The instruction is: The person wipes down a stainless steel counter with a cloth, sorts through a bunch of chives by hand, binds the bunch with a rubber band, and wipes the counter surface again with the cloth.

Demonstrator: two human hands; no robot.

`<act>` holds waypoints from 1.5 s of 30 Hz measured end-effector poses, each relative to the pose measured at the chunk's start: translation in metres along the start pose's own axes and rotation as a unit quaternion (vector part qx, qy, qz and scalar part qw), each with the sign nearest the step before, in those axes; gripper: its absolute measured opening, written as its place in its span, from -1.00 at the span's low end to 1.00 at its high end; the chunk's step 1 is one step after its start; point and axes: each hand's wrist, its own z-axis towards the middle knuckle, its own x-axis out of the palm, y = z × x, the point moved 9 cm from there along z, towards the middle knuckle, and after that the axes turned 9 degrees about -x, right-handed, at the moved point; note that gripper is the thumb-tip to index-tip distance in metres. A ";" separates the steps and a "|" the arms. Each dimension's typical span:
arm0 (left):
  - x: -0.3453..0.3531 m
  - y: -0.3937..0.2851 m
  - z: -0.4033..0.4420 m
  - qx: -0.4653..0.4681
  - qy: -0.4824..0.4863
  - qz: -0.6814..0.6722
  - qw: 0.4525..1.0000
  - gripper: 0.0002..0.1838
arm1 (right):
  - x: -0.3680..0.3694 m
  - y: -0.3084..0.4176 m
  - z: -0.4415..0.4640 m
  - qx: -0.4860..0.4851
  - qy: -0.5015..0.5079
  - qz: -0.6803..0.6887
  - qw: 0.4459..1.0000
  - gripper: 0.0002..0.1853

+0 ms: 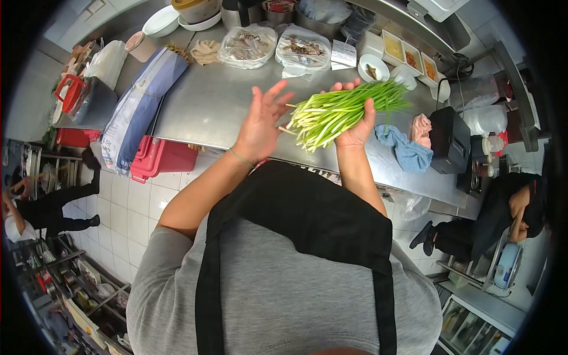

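Note:
A thick bunch of chives (337,112) rests in my right hand (355,133), which is wrapped round it from below with the thumb up its right side. Its pale cut ends point left and its green tips point right, above the steel counter (213,100). My left hand (260,121) is just left of the pale ends, fingers spread, palm towards the bunch and holding nothing. One or two stalks stick out of the bunch towards the left fingers; whether they touch I cannot tell.
Two plastic bags of food (303,48) lie at the back, near a small white bowl (374,68) and a tray of ingredients (411,56). A blue cloth (408,148) and black machine (451,139) stand right. A long blue-white sack (142,97) lies left. Co-workers stand at both sides.

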 end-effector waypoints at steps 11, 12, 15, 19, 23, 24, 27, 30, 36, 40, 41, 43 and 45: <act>0.045 -0.040 0.013 0.053 0.039 0.575 0.815 -0.89 | -0.010 -0.015 -0.009 0.057 -0.002 -0.006 0.998 -0.47; 0.045 -0.044 0.015 0.073 0.035 0.586 0.807 -0.88 | -0.007 -0.016 -0.009 0.055 0.002 -0.017 0.998 -0.47; 0.039 -0.048 0.022 0.099 0.037 0.595 0.797 -0.85 | -0.004 -0.017 -0.011 0.044 0.003 -0.045 0.998 -0.44; 0.039 -0.039 0.031 0.012 0.076 0.532 0.843 -0.77 | -0.009 -0.019 -0.014 0.040 -0.007 -0.013 0.999 -0.44; 0.063 -0.027 0.027 0.004 0.117 0.581 0.805 -0.73 | -0.031 -0.012 -0.018 0.007 -0.048 -0.009 0.999 -0.42; 0.064 -0.024 0.030 0.007 0.116 0.595 0.795 -0.75 | -0.032 -0.009 -0.018 0.003 -0.052 -0.003 0.999 -0.42; 0.067 -0.017 0.043 -0.012 0.134 0.612 0.779 -0.80 | -0.036 -0.002 -0.021 -0.010 -0.062 0.017 0.998 -0.42; 0.081 -0.018 0.049 -0.072 0.168 0.603 0.776 -0.85 | -0.041 0.005 -0.022 -0.018 -0.062 0.030 0.997 -0.40; 0.123 -0.027 0.047 -0.079 0.151 0.725 0.667 -0.85 | -0.037 0.014 -0.026 -0.015 -0.058 0.061 0.996 -0.39; 0.171 -0.048 0.044 0.031 0.186 0.804 0.564 -0.86 | -0.048 0.016 -0.023 -0.012 -0.042 0.066 0.997 -0.41; 0.186 -0.054 0.042 0.068 0.198 0.820 0.532 -0.86 | -0.048 0.016 -0.025 -0.009 -0.045 0.066 0.997 -0.42; 0.216 -0.067 0.033 0.144 0.227 0.837 0.476 -0.88 | -0.051 0.016 -0.026 -0.005 -0.052 0.071 0.996 -0.44; 0.237 -0.078 0.028 0.124 0.204 0.883 0.405 -0.90 | -0.057 0.014 -0.025 -0.003 -0.057 0.082 0.995 -0.46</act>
